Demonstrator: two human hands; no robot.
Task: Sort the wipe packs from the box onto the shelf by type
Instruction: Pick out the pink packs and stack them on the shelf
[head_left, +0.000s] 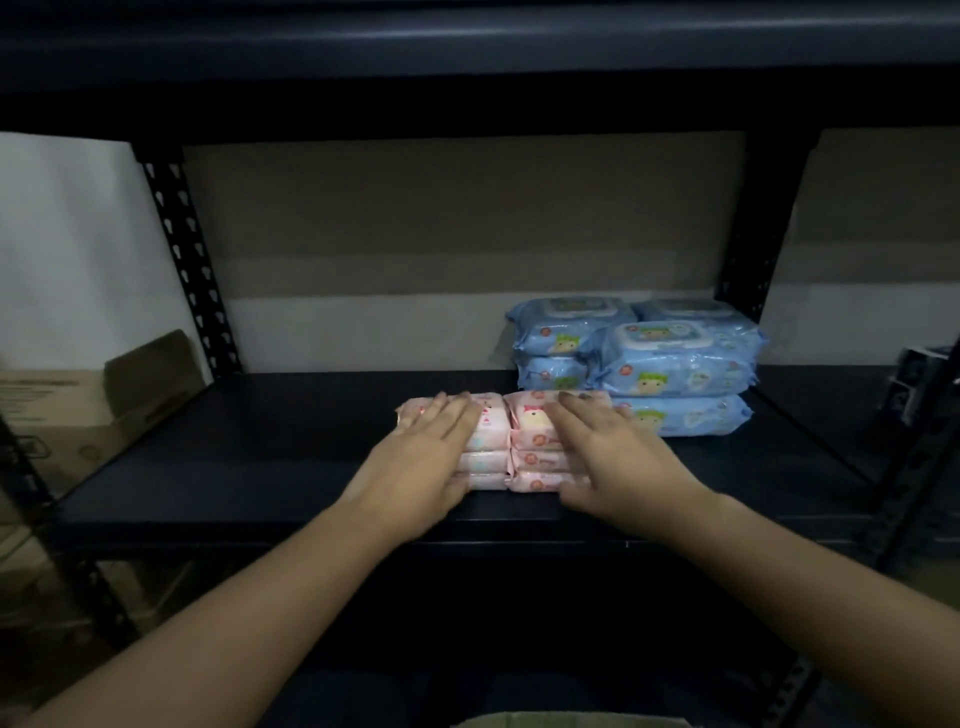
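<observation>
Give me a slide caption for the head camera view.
Both hands, left hand and right hand, rest flat on pink wipe packs beside stacked blue wipe packs on a dark shelf.

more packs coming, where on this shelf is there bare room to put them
The widest bare stretch of the shelf runs from the left upright to the pink packs. A deep strip lies behind them. The right is crowded: blue packs stand stacked against the pink ones, with both hands lying flat on top.
</observation>
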